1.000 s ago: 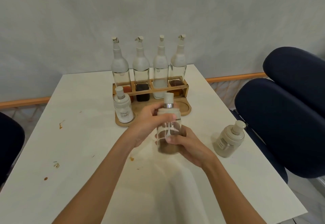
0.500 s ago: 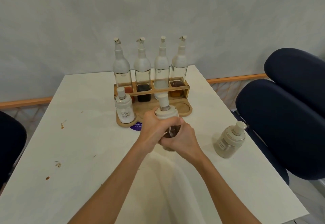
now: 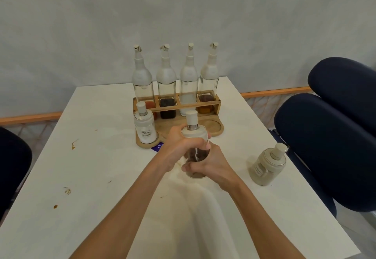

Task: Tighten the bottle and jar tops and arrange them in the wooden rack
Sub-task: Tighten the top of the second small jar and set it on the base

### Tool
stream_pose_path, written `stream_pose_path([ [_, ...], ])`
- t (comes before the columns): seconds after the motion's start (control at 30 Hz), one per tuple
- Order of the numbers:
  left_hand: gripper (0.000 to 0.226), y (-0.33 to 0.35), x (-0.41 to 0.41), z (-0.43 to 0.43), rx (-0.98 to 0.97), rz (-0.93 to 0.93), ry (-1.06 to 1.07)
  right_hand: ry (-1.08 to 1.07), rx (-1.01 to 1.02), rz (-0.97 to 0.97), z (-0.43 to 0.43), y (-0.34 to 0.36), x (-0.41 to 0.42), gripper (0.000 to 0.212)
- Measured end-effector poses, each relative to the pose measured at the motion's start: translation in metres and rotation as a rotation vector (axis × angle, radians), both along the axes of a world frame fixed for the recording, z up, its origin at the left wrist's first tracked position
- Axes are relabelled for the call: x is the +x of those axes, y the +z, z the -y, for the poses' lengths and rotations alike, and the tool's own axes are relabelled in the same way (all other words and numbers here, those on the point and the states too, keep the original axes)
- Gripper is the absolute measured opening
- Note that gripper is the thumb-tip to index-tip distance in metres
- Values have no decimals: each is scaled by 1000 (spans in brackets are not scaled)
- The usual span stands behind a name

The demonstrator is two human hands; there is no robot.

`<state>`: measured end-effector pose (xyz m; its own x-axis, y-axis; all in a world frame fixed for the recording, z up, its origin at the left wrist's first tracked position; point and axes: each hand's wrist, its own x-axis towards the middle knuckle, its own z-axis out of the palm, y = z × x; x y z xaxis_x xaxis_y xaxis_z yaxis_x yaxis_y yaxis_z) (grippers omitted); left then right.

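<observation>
While both hands are closed on one glass jar (image 3: pixel 196 156) at the centre of the frame, the step in hand looks like tightening its lid. The right hand (image 3: pixel 213 165) has its fingers curled firmly round the lower body. The left hand (image 3: pixel 180 149) is wrapped round the collar of the cream top (image 3: pixel 195 133), with the thumb across the front just beneath it. Only the plunger and the rim of the collar rise clear of the grip, and a strip of glass with dark brown contents shows between the two hands. The jar stands upright and low over the white table (image 3: pixel 97 167); whether its base touches the surface I cannot tell.

To the right of centre, well apart from the hands, a second jar (image 3: pixel 266 167) with a pale filling waits on the table. It seems to lean, though that may be the lens.

Just beyond the hands lies the wooden rack (image 3: pixel 175 124). Its front left seat holds the white-sugar jar (image 3: pixel 144 129), and its front right seat (image 3: pixel 212 126) is bare. Whatever lies between them is hidden behind the held jar. A purple sticker (image 3: pixel 157 147) peeks out at the rack's front edge. Four tall bottles (image 3: pixel 166 87) fill the back slots.

My judgement is that, once the top resists turning, the next move calls for lifting the jar forward and setting it down square in a free front seat, clear of the sugar jar. The jar at the right remains to be dealt with.
</observation>
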<state>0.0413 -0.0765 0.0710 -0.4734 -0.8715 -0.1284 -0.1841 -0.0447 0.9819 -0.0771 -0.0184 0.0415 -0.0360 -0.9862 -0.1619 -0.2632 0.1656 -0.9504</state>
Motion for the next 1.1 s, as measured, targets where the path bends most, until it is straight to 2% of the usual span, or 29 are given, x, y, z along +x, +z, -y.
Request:
stream_pose_path([
  [0.1, 46, 7, 5, 5, -34, 2, -68, 44, -14, 59, 5, 0, -4, 65],
  [0.17, 41, 14, 7, 9, -83, 2, -94, 73, -49, 119, 8, 6, -8, 70],
  [0.23, 49, 19, 8, 15, -176, 36, -86, 79, -104, 105, 18, 13, -13, 63],
  [0.33, 68, 20, 13, 29, -295, 94, -50, -6, -189, -71, 44, 18, -18, 65],
  [0.4, 67, 18, 21, 38, -267, 78, 18, -61, -213, -108, 61, 16, -19, 71],
  [0.47, 56, 11, 29, 45, -189, 73, 107, -123, -210, -77, 76, 12, -18, 70],
  [0.53, 42, -2, 37, 48, -100, 158, 184, -162, -198, -93, 91, 6, -15, 69],
  [0.63, 32, -32, 48, 49, 36, 230, 185, -143, -156, -133, 114, -7, -4, 76],
  [0.87, 57, -69, 42, 53, 77, 165, 172, -78, -122, -230, 145, -33, 22, 75],
  [1.1, 62, -80, 42, 60, 56, 169, 195, -94, -84, -171, 153, -45, 21, 74],
])
